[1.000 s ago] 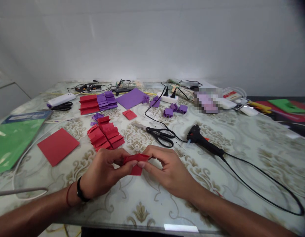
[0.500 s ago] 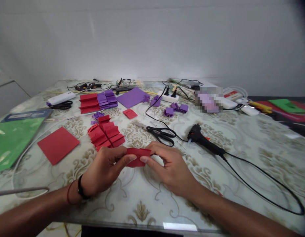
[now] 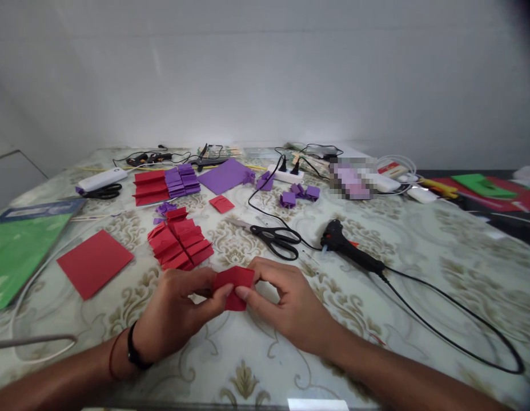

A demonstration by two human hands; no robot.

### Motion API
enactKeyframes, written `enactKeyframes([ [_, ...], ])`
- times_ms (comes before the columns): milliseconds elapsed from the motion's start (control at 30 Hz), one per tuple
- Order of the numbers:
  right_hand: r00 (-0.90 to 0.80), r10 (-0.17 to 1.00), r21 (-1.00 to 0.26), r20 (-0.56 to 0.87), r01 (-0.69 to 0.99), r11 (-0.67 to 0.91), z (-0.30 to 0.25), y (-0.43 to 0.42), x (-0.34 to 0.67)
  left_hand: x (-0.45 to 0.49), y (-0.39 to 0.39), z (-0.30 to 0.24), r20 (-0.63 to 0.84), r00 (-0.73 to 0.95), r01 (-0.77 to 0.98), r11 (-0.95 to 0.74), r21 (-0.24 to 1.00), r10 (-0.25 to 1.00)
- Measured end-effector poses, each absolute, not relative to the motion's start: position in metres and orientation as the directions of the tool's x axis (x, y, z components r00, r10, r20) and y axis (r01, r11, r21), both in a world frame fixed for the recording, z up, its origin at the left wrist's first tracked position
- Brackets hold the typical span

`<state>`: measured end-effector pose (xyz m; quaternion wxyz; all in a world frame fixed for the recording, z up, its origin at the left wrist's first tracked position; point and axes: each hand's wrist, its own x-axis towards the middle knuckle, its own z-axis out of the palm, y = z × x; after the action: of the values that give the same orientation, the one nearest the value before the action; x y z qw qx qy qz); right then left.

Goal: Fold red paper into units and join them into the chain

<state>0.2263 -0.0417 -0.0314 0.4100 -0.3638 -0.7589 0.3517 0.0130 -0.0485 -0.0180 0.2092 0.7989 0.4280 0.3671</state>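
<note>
Both of my hands pinch one small folded red paper piece (image 3: 233, 284) just above the table near its front edge. My left hand (image 3: 175, 311) grips its left side between thumb and fingers. My right hand (image 3: 286, 302) holds its right side the same way. A pile of folded red pieces (image 3: 179, 240) lies just beyond my left hand. A flat red paper square (image 3: 94, 262) lies further left. Black scissors (image 3: 273, 237) and a black glue gun (image 3: 350, 251) with a long cord lie beyond my right hand.
Stacks of red (image 3: 150, 185) and purple folded pieces (image 3: 183, 178), a purple sheet (image 3: 224, 174), small purple folds (image 3: 297, 194) and a power strip (image 3: 286, 172) sit at the back. Green sheets (image 3: 16, 251) lie at the left edge. More coloured paper (image 3: 483, 185) lies far right.
The hands have turned and refolded the red piece between their fingers, keeping it in the same spot. The camera view has shifted slightly down and right.
</note>
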Motion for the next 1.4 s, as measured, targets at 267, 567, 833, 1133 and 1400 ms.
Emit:
enactKeyframes([
  [267,-0.394,0.866,-0.872,0.309,0.246,0.424,-0.03,-0.043,0.226,0.01,-0.048,-0.013,0.297,0.403,0.509,-0.481,0.714,0.866],
  [567,-0.299,0.875,-0.9,0.38,0.097,0.424,-0.038,-0.041,0.228,0.01,-0.048,-0.03,0.408,0.317,0.303,-0.5,0.812,0.856],
  [833,-0.351,0.761,-0.821,0.545,-0.039,0.569,-0.028,-0.036,0.234,0.006,-0.051,-0.02,0.44,0.4,0.169,-0.537,0.827,0.804],
  [1133,-0.43,0.747,-0.83,0.506,-0.006,0.558,-0.022,-0.033,0.242,0.007,-0.05,-0.011,0.303,0.365,0.101,-0.361,0.927,0.88],
  [1400,-0.369,0.783,-0.832,0.501,0.042,0.553,-0.018,-0.036,0.241,0.007,-0.049,-0.008,0.398,0.31,0.254,-0.479,0.84,0.863],
])
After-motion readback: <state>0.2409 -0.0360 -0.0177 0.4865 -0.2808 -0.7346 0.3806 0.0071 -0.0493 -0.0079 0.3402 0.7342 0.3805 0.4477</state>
